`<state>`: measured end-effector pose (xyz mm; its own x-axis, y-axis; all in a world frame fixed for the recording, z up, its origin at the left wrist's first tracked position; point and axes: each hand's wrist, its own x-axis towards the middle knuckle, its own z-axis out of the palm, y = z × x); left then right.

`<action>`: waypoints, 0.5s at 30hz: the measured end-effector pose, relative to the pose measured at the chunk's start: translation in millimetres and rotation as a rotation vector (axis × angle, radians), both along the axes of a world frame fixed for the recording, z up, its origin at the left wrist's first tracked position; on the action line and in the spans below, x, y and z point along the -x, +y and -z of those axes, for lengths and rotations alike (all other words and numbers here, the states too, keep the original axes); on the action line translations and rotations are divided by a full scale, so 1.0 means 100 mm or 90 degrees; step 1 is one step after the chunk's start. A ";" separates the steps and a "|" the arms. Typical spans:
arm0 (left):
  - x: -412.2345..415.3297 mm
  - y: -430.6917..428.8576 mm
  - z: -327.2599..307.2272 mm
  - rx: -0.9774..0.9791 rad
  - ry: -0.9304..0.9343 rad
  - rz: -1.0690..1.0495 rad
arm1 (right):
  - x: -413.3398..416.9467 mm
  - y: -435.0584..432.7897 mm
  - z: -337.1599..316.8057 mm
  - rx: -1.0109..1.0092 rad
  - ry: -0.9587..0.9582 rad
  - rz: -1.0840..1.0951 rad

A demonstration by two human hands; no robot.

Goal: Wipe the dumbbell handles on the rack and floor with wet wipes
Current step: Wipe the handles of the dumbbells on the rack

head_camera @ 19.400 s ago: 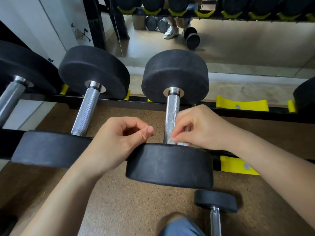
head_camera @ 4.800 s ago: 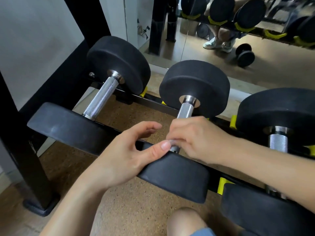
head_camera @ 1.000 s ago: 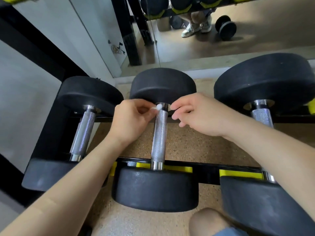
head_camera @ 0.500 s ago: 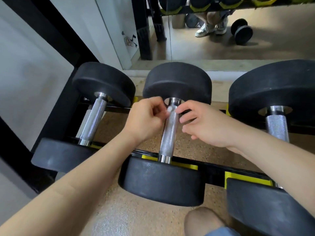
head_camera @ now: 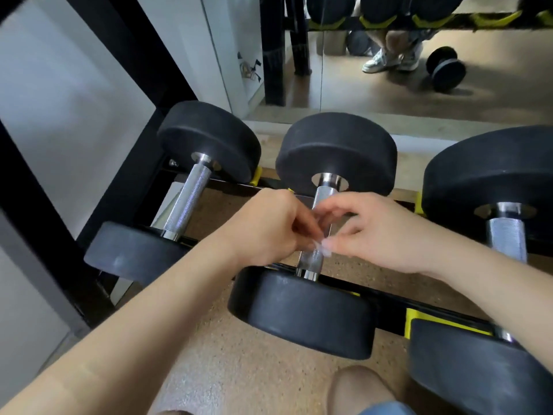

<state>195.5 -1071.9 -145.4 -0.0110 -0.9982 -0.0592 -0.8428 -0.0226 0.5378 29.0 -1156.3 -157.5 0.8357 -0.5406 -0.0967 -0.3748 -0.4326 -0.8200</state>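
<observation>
1. Hands have slid down the handle (head_camera: 309, 259);
2. left hand (head_camera: 269, 226) and right hand (head_camera: 374, 232) both pinch the wipe (head_camera: 319, 246) round it, on the rack (head_camera: 389, 299);
3. wrap snug; twist to the near end.

Knurled shiny metal handle (head_camera: 314, 253), matt black rubber heads (head_camera: 335, 151).

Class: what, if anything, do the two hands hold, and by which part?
A small white wet wipe, pinched by the left hand and right hand against the knurled steel dumbbell handle; which part is blurred.
</observation>
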 end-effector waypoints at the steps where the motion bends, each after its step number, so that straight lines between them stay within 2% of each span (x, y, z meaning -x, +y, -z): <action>1: 0.01 0.07 -0.03 -0.010 0.026 0.019 | -0.02 0.02 0.01 0.078 0.029 -0.037; 3: 0.01 0.20 -0.06 -0.005 0.087 0.003 | -0.05 0.05 0.04 0.264 0.062 -0.088; 5: 0.05 0.37 0.00 0.047 0.127 -0.086 | -0.09 0.06 0.09 0.403 0.030 -0.133; 8: 0.17 0.74 0.12 0.127 0.185 -0.249 | -0.09 0.08 0.14 0.444 -0.027 -0.173; 12: 0.27 1.01 0.24 -0.007 0.281 -0.330 | -0.13 0.14 0.21 0.433 -0.028 -0.316; 14: 0.27 1.02 0.26 -0.054 0.307 -0.358 | -0.22 0.05 0.17 0.495 -0.020 -0.351; 15: 0.27 1.02 0.25 -0.056 0.305 -0.371 | -0.27 -0.05 0.15 0.547 -0.026 -0.324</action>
<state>168.5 -970.0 -170.7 0.4725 -0.8420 -0.2603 -0.3562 -0.4526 0.8174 55.7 -1161.0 -172.8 0.9810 0.0098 0.1936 0.0418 -0.9859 -0.1619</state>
